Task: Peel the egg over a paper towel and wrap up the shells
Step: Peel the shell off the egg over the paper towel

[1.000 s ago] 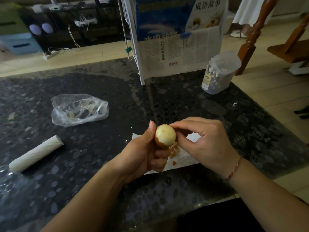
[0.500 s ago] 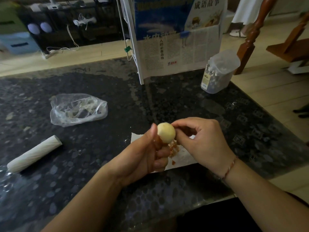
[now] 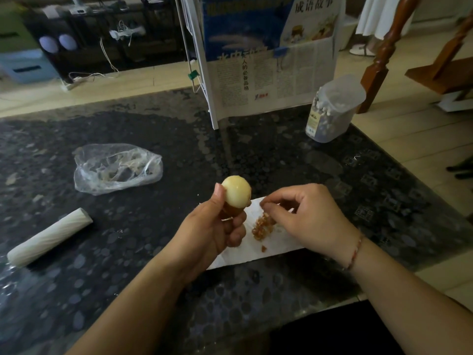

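Observation:
My left hand [image 3: 215, 229] grips the egg [image 3: 236, 192] upright above the table; its top half is peeled and pale, its lower part still has brown shell inside my fingers. A white paper towel [image 3: 268, 248] lies flat under both hands, with a small heap of brown shell bits [image 3: 262, 225] on it. My right hand [image 3: 304, 217] hovers just over that heap, fingers curled with thumb and fingertips pinched together near a shell fragment; whether it holds a piece is hard to tell.
A crumpled clear plastic bag [image 3: 116, 167] lies at the left, a white roll [image 3: 50, 238] nearer the left edge. A newspaper on a white rack [image 3: 268, 62] stands behind, a clear lidded jar [image 3: 332, 108] at the right. The dark table's front edge [image 3: 294, 307] is close.
My right hand has come off the egg and dropped to the shell heap on the towel. My left hand has lifted the egg slightly up and left.

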Motion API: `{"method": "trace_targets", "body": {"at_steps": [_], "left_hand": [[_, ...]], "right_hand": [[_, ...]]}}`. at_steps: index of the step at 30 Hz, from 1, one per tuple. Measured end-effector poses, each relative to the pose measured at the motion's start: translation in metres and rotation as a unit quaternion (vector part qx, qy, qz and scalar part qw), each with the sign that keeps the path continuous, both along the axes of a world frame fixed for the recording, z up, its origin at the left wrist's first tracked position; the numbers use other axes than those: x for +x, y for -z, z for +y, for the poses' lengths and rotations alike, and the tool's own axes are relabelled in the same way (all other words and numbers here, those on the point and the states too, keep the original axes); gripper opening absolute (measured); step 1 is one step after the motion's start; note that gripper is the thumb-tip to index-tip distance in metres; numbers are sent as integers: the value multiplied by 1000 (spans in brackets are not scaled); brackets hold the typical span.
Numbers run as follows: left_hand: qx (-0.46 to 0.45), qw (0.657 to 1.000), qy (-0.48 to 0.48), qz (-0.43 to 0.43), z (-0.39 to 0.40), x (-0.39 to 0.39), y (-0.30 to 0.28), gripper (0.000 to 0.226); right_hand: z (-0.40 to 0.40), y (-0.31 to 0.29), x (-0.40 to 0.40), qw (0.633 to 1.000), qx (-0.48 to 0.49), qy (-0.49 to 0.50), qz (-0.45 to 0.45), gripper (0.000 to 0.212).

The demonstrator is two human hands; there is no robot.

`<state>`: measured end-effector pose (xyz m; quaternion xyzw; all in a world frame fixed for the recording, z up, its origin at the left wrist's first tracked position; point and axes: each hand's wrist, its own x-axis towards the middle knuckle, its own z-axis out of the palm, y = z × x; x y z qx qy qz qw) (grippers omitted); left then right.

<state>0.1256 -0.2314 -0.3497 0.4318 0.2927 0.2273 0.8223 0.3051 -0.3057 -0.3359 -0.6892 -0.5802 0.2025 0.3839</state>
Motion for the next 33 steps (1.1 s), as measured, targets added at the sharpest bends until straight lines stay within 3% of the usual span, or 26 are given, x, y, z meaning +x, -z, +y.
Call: {"method": "trace_targets", "body": {"at_steps": [3,6,10,16,18,21,28,33], "left_hand": [[-22,999,9,-22,1,-1,0,65],[-60,997,15,-43,1,-1,-2,61],[-69,997,19,-13,1,2,-6,56],[-31,997,66,6,-2,4,-12,53],[1,997,81,-2,-2,2,-10,41],[28,996,81,-6,-2,1,-7,24],[26,995,91,9,-3,-1,-8,35],[45,994,92,45,-2,-1,-7,36]], "right_hand": [[-1,0,-3,998,-18,-10,-67,21],[-2,-4,-3,993,29,-11,-116,17],[-4,-8,-7,982,169,-47,-69,23],[-1,-5,-10,972,218,-53,-74,18],[-1,-5,-9,969,236,-43,-64,12],[0,-5,-9,969,236,-38,-71,9],[0,-10,-6,971,177,-69,-148,13],[-2,-11,-6,975,136,-88,-155,10]]}}
